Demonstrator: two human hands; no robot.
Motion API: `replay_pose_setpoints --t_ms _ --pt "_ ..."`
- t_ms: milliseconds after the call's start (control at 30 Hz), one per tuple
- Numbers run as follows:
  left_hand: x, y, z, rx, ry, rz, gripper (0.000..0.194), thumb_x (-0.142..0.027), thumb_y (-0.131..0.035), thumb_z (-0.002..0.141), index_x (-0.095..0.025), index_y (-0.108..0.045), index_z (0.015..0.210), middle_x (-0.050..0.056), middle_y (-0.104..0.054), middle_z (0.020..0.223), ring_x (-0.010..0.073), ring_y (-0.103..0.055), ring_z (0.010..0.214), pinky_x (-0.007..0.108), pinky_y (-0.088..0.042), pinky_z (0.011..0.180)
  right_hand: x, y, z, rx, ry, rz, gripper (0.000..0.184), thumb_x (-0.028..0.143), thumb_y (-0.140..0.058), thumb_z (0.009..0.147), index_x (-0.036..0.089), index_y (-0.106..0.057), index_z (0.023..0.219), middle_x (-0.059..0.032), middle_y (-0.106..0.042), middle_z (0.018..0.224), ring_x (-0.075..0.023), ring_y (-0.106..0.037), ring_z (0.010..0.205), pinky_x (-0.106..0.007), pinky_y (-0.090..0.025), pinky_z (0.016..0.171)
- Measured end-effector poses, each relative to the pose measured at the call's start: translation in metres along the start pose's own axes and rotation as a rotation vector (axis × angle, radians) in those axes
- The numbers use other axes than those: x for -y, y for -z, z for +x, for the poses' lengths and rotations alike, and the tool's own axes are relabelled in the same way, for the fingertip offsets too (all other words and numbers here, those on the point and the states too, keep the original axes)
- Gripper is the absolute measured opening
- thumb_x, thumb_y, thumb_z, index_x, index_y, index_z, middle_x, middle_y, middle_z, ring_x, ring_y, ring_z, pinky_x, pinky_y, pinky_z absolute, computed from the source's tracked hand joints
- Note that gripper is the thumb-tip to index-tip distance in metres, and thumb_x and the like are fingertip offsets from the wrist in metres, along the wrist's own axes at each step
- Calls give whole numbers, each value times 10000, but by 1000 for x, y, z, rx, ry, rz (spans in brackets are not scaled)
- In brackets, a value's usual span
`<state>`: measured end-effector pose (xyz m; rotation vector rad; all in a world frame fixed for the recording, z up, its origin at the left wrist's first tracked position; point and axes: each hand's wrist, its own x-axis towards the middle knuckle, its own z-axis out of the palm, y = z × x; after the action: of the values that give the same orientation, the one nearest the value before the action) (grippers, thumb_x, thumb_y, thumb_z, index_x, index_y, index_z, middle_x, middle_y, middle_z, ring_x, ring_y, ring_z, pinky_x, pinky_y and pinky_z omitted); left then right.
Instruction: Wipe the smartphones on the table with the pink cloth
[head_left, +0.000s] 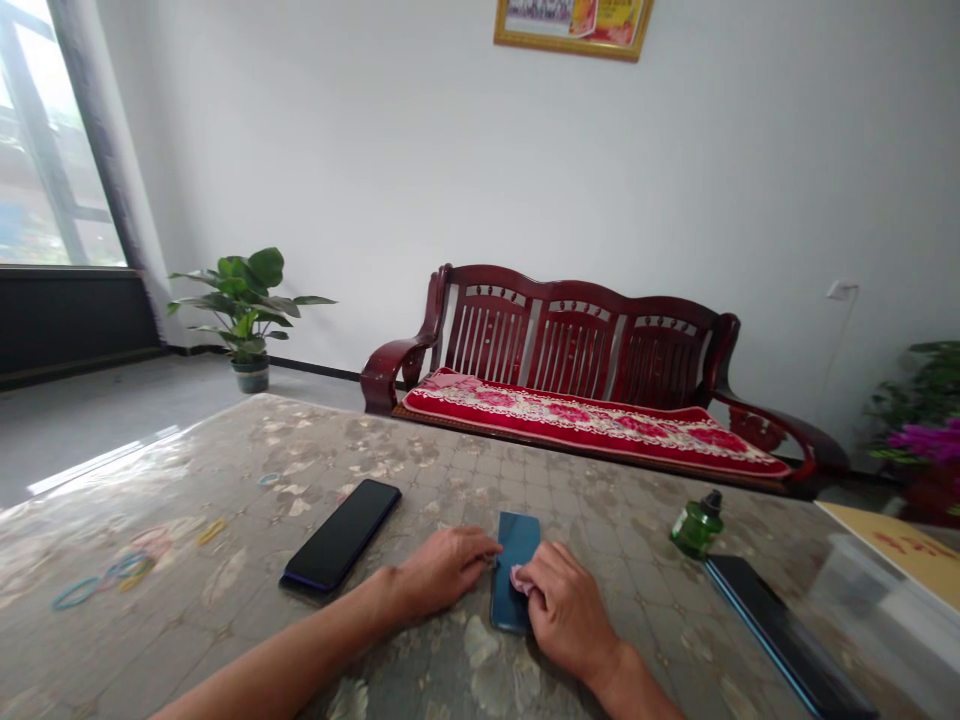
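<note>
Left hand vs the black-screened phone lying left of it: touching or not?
Apart. The head view shows a strip of patterned tabletop between the black-screened phone and the left hand.

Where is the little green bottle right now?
In the head view, the green bottle stands on the right side of the table, by the far end of the blue-edged phone and farther right than the right hand.
</note>
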<state>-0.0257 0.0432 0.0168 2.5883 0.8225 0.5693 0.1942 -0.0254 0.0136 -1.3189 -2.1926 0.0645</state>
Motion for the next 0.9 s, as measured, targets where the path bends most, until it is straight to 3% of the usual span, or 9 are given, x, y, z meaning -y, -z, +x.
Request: replay_pose_setpoints --t_ms 100,200,267,333,467,600,767,900 --pt "7 9 17 109 -99 216 539 -19 -545 790 -270 -562 1267 49 -648 1205 234 -601 1108 309 -472 934 -1 -2 0 -22 15 1 262 -20 -474 751 207 -599 791 -19 -578 821 -171 -503 838 -277 -350 741" --pt "10 15 40 202 -243 376 740 -49 -660 752 -298 -418 1406 98 -460 1457 293 -487 1271 400 -422 1027 -2 -2 -1 -43 27 8 256 -15 -474 736 207 -596 775 -18 -576 805 -170 -501 816 -279 -348 725" --pt "9 14 55 264 -307 444 870 -80 -752 694 -323 -367 1435 119 -347 1534 346 -408 1338 460 -431 1013 -2 -2 -1 -55 41 8 243 -6 -472 742 205 -591 761 -20 -573 792 -170 -500 803 -281 -349 720" --pt "5 9 68 302 -328 477 869 -92 -762 697 -349 -366 1428 120 -335 1539 355 -436 1315 473 -470 957 -1 -2 -1 -68 61 3 231 6 -470 757 203 -591 758 -24 -571 785 -173 -502 803 -285 -354 728" --pt "-3 0 86 379 -307 505 687 -157 -763 725 -358 -485 1320 96 -420 1475 330 -507 1245 434 -505 894 -2 -3 -2 -90 87 4 227 15 -474 771 202 -602 771 -27 -575 779 -179 -508 808 -293 -364 740" --pt "-9 8 93 430 -207 495 737 -255 -815 652 -334 -489 1309 111 -499 1373 349 -535 1193 448 -514 870 -3 -2 -3 -104 71 12 222 37 -494 804 210 -634 806 -24 -597 793 -175 -520 798 -289 -368 725" --pt "-7 28 81 497 1 450 752 -311 -814 597 -285 -487 1274 108 -543 1282 341 -572 1126 457 -517 867 -14 1 -2 -199 -27 47 239 110 -482 892 232 -686 915 -18 -625 810 -162 -561 801 -264 -409 732" --pt "-4 34 62 455 119 478 730 -386 -811 569 -189 -532 1214 147 -560 1237 350 -562 1117 464 -503 906 -27 3 0 -276 -170 143 248 146 -496 891 252 -707 970 -18 -660 878 -159 -607 846 -244 -453 766"
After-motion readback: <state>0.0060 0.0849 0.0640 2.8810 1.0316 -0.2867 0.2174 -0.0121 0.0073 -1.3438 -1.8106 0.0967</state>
